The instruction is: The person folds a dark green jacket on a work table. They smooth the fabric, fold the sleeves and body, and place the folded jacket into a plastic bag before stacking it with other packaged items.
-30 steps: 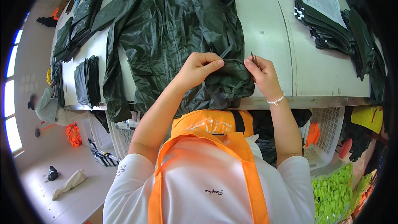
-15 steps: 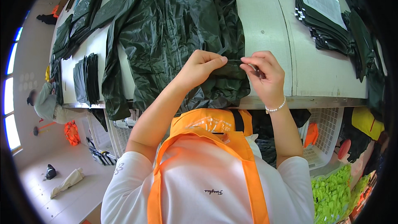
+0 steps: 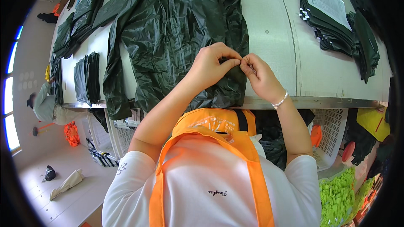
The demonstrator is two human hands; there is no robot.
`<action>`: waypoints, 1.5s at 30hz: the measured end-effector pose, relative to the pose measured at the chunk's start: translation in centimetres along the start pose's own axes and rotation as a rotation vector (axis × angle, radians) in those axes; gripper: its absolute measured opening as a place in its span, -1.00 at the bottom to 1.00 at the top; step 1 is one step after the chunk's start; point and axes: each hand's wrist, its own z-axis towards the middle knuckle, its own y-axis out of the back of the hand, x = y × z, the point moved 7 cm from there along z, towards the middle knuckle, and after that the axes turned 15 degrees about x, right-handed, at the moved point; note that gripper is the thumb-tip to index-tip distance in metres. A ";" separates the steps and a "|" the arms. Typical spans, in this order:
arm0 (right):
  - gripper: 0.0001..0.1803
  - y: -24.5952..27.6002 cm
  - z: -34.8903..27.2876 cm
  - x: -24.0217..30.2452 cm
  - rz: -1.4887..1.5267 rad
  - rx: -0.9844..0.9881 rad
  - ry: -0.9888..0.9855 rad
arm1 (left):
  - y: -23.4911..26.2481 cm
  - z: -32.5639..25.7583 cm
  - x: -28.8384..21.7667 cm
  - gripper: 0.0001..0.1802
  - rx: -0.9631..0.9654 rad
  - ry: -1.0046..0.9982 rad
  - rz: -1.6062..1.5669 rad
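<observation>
A shiny dark green jacket (image 3: 174,29) lies spread on the pale table, with one sleeve hanging past its front edge. My left hand (image 3: 213,64) is over the jacket's lower right part, thumb and forefinger closed in a pinch. Facing it at the garment's right edge, my right hand (image 3: 261,76) is also pinched, its fingers curled. The fingertips of both hands meet. Whatever lies between them is too small or hidden to name. Below the hands, part of the jacket's right side and hem is covered by my left wrist and forearm.
Folded dark garments (image 3: 86,77) stand stacked at the left. At the right, a dark pile (image 3: 332,38) carries a white printed sheet (image 3: 326,1). White plastic baskets (image 3: 330,136) and bright green bundles (image 3: 338,195) are below the table's metal edge (image 3: 311,102). A person (image 3: 47,103) is at far left.
My hands have come together from a small gap to touching fingertips. The left moved right and slightly away from me; the right moved left. The jacket's lower right edge shifted slightly inward.
</observation>
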 end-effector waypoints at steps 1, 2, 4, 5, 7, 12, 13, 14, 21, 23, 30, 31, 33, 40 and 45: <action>-0.93 -0.1 -0.1 -0.5 0.097 0.056 -0.072 | -0.3 -0.1 0.1 -0.81 -0.003 -0.061 0.042; -0.89 -0.4 -0.1 -1.0 0.195 0.114 -0.142 | -0.4 -0.3 -0.1 -0.79 -0.008 -0.120 0.085; -0.87 -0.1 -0.1 -0.8 0.231 0.115 -0.149 | -0.5 -0.8 -0.8 -0.80 0.017 -0.171 0.103; -0.85 0.0 -0.2 -0.8 0.250 0.114 -0.155 | -0.7 -0.9 -1.2 -0.80 0.032 -0.196 0.110; -0.84 0.1 -0.1 -0.7 0.249 0.088 -0.158 | -0.7 -0.9 -1.3 -0.80 0.045 -0.162 0.143; -0.81 2.7 -0.4 1.0 0.191 -0.185 -0.009 | -0.2 -0.9 -0.2 -0.82 0.009 -0.041 -0.028; -0.80 3.1 -0.9 1.8 0.186 -0.211 0.027 | 0.0 -0.9 0.0 -0.82 -0.014 -0.033 -0.049; -0.79 3.4 -1.5 2.2 0.182 -0.235 0.062 | 0.2 -1.0 0.2 -0.82 -0.037 -0.025 -0.071; -0.80 2.2 -2.5 3.4 -0.148 -0.137 -0.016 | 0.1 -0.8 0.2 -0.83 -0.022 0.037 -0.131; -0.81 2.2 -2.4 3.6 -0.188 -0.152 0.007 | -0.2 -0.9 -0.1 -0.83 -0.022 0.020 -0.103; -0.81 2.0 -1.8 4.0 -0.225 -0.180 0.061 | -0.6 -0.7 -0.7 -0.82 -0.006 -0.016 -0.090; -0.81 1.9 -1.7 4.1 -0.224 -0.187 0.069 | -0.6 -0.8 -0.6 -0.81 -0.003 -0.001 -0.091; -0.81 1.9 -1.5 4.3 -0.271 -0.189 0.076 | -0.6 -0.8 -0.4 -0.80 0.004 0.031 -0.096; -0.80 1.8 -1.3 4.8 -0.328 -0.235 0.131 | -0.5 -0.7 0.0 -0.73 -0.033 -0.005 -0.108; -0.80 1.8 -1.3 5.2 -0.389 -0.256 0.136 | -0.5 -0.6 0.0 -0.80 0.013 0.076 -0.127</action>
